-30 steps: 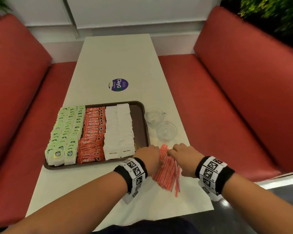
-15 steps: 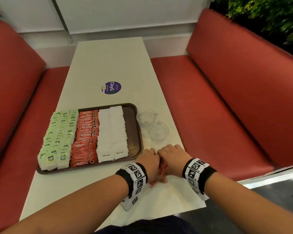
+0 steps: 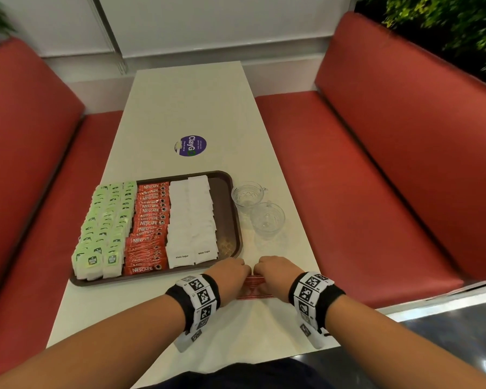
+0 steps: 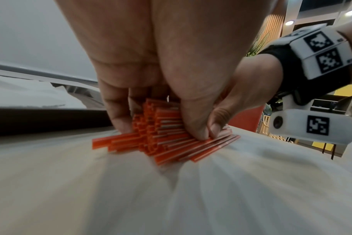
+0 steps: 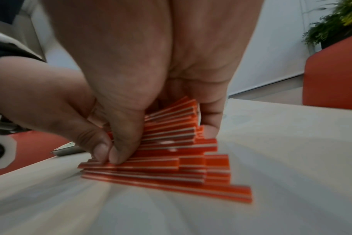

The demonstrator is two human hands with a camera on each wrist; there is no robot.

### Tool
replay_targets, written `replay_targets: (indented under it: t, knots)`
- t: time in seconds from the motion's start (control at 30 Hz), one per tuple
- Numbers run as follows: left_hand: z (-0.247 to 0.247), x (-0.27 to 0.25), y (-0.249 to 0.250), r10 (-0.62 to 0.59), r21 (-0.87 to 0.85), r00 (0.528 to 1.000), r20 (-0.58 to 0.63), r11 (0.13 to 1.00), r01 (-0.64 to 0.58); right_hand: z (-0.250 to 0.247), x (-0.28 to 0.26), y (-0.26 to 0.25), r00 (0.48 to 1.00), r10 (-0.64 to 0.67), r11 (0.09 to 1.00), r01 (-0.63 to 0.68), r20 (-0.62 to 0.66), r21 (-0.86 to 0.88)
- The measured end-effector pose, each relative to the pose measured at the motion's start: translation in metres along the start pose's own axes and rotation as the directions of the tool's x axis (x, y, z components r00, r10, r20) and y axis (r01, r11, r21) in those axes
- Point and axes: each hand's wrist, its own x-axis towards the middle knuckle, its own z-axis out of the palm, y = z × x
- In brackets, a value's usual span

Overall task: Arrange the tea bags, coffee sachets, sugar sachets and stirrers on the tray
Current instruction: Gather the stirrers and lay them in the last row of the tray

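Observation:
A brown tray (image 3: 236, 220) on the table holds rows of green tea bags (image 3: 107, 220), red coffee sachets (image 3: 149, 228) and white sugar sachets (image 3: 191, 220); its right strip is bare. Just right of the tray's near corner lies a bundle of red-and-white stirrers (image 3: 253, 287) (image 4: 163, 138) (image 5: 171, 151). My left hand (image 3: 230, 276) (image 4: 155, 124) and right hand (image 3: 275, 273) (image 5: 161, 127) sit side by side over the bundle. Each hand curls fingers and thumb round the stirrers, squeezing them together on the table. Most of the bundle is hidden under the hands in the head view.
Two glass cups (image 3: 247, 195) (image 3: 267, 220) stand on the table right of the tray, just beyond my hands. A purple round sticker (image 3: 190, 146) marks the table farther back. Red bench seats (image 3: 348, 192) flank the table on both sides.
The spread stirrers have been gathered into a tight bundle. Both hands have closed in until they touch and now cover most of it.

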Motion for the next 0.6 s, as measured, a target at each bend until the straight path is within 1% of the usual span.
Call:
replay_targets:
  t: [0.2,0.37,0.5,0.6]
  knots:
    - [0.002,-0.006,-0.002,-0.032,-0.047,0.999,0.018,0.998,0.033,-0.001,0.006,-0.009,1.0,-0.026,1.0,0.026,0.008,-0.006]
    - [-0.005,-0.009,-0.001,-0.038,-0.026,0.999,-0.005,0.999,0.038,-0.004,0.011,-0.012,0.999,-0.032,0.999,0.032,0.001,-0.035]
    - [-0.009,-0.011,-0.002,-0.067,-0.025,0.997,0.036,0.997,0.068,-0.007,0.012,-0.015,1.0,-0.026,0.998,0.027,0.018,-0.057]
    - [-0.011,-0.014,-0.002,-0.066,-0.015,0.997,0.029,0.998,0.066,-0.01,0.011,-0.015,1.0,-0.022,0.998,0.023,0.014,-0.057]
